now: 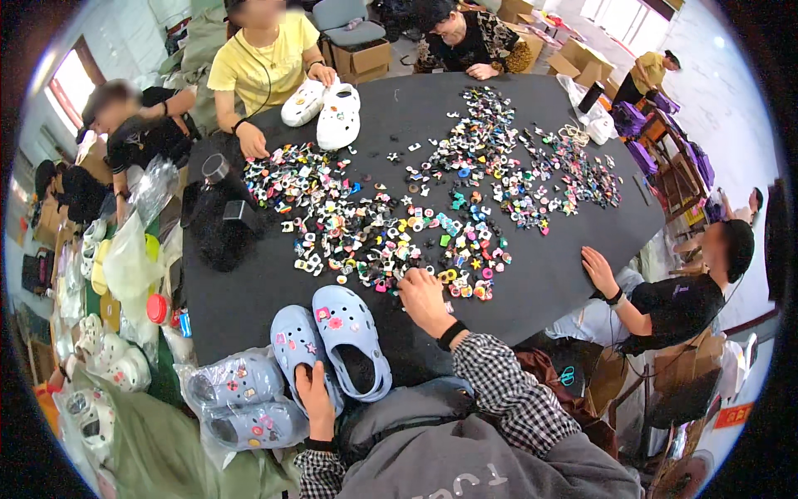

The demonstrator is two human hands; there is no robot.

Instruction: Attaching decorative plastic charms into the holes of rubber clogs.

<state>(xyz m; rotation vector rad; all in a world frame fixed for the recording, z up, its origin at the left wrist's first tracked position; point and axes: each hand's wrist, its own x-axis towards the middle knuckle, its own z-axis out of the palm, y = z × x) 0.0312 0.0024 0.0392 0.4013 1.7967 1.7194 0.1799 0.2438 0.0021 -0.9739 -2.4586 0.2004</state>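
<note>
The left hand (314,399) is closed around the heel end of the left blue clog (293,334), its fingers at the foot opening. The right blue clog (349,333) lies against it, both at the near left edge of the bench (549,283), toes pointing to the far side. Each has a few charms on its upper, with several holes bare.

The right hand (424,301) reaches to the near edge of the charm pile (366,229), fingers bent narrow and pointing down; whether a charm is pinched there, I cannot tell.

To pick well, the fingertips should take one piece by its rim and draw it clear of the crowded heap, since neighbouring charms could easily come along. Sorting at the near fringe, where pieces lie thinner, seems kinder than digging into the middle. The left hand would do best to keep its clog steady, with the holes facing up and in plain sight, so that bare ones are easy to judge against the charms on the other shoe. Care is also due on the left, where the bagged clogs (249,399) lie just beside and could be nudged by the elbow.
</note>
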